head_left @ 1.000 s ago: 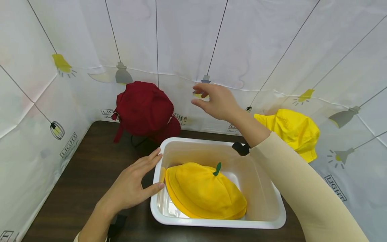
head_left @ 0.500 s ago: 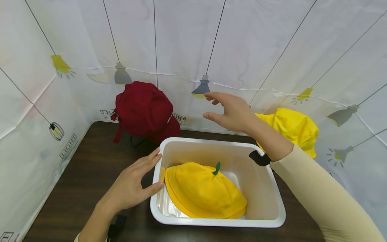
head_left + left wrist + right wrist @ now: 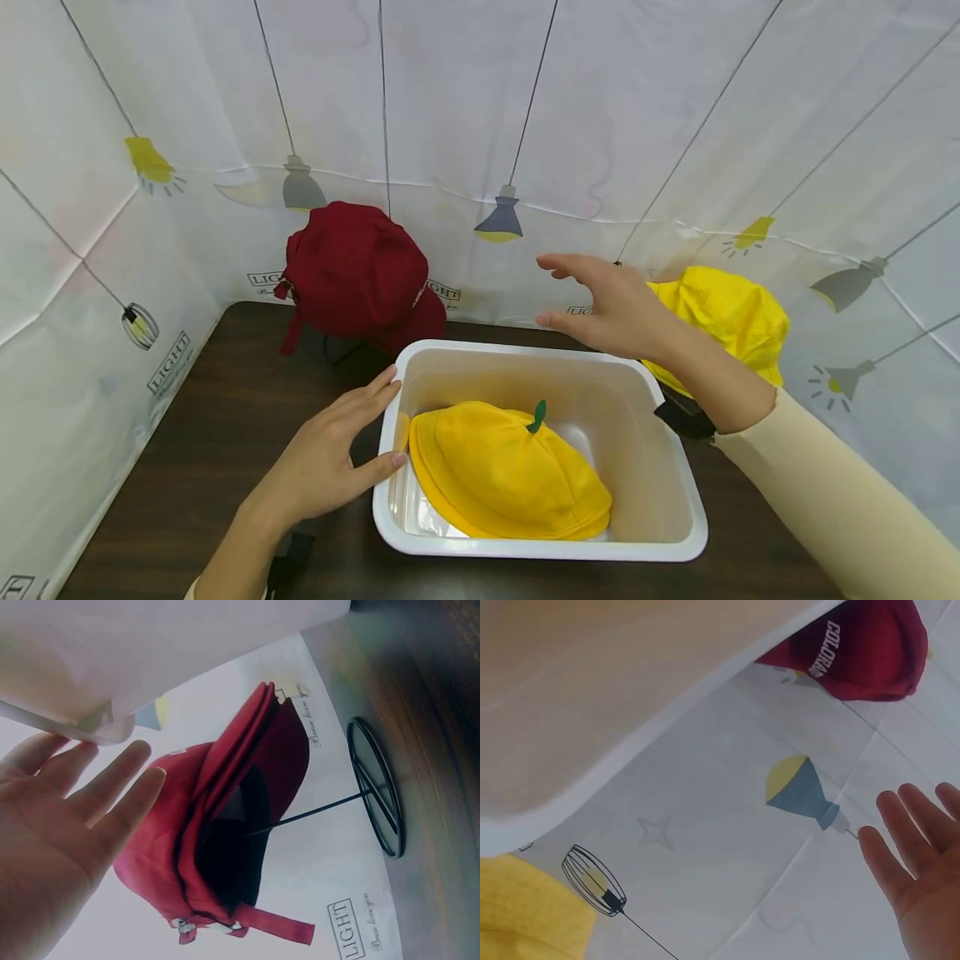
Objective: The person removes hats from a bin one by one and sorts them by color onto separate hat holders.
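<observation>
My left hand [image 3: 326,458] rests at the left rim of a white plastic bin [image 3: 525,550], thumb and fingertips at its edge. Inside the bin lies a yellow brimmed hat [image 3: 510,479] with a green leaf-shaped tab on top. My right hand [image 3: 622,312] is raised over the bin's back right corner, fingers extended and holding nothing. Just beyond its wrist is a second yellow hat [image 3: 727,325], partly hidden by the forearm. At the back left hangs a red baseball cap [image 3: 360,271]; in the left wrist view, stacked brims [image 3: 262,750] show beneath it.
The red cap sits on a thin black wire stand with a round base [image 3: 375,787]. A white sheet [image 3: 450,100] printed with lamps closes off the back and sides of the dark wooden table [image 3: 165,483].
My right hand has moved right and slightly down, from above the back of the bin toward the yellow hat at the right. The left hand and the bin hold still.
</observation>
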The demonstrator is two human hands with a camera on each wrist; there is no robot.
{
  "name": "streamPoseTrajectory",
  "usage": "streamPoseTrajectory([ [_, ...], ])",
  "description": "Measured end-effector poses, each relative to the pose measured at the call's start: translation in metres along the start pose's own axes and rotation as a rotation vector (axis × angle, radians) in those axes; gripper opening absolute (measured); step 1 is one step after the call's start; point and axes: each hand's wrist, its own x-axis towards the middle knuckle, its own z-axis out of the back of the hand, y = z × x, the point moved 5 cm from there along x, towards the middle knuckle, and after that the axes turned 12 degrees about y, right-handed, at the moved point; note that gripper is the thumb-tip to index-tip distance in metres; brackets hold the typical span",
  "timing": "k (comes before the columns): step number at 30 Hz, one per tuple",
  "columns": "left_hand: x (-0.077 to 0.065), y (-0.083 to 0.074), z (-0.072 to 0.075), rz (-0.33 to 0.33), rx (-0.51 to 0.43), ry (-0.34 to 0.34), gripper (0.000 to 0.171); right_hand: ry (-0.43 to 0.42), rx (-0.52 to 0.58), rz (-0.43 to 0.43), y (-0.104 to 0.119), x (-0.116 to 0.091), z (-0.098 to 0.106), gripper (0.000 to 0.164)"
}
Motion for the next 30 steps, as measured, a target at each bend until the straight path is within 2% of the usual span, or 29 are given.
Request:
streamPoseTrajectory([
  [9, 0.0, -0.001, 0.002, 0.001, -0.004, 0.001, 0.08, 0.048, 0.003, 0.083, 0.006, -0.016, -0.014, 0.076],
  [16, 0.001, 0.0, 0.0, -0.007, -0.003, -0.003, 0.079, 0.147, 0.038, 0.134, 0.013, -0.031, -0.033, 0.077],
  [25, 0.001, 0.001, 0.0, -0.003, -0.01, -0.002, 0.079, 0.259, 0.104, 0.108, 0.012, -0.042, -0.051, 0.071],
  [30, 0.0, 0.001, 0.0, 0.005, -0.012, 0.003, 0.079, 0.329, 0.153, 0.123, 0.01, -0.043, -0.059, 0.066],
])
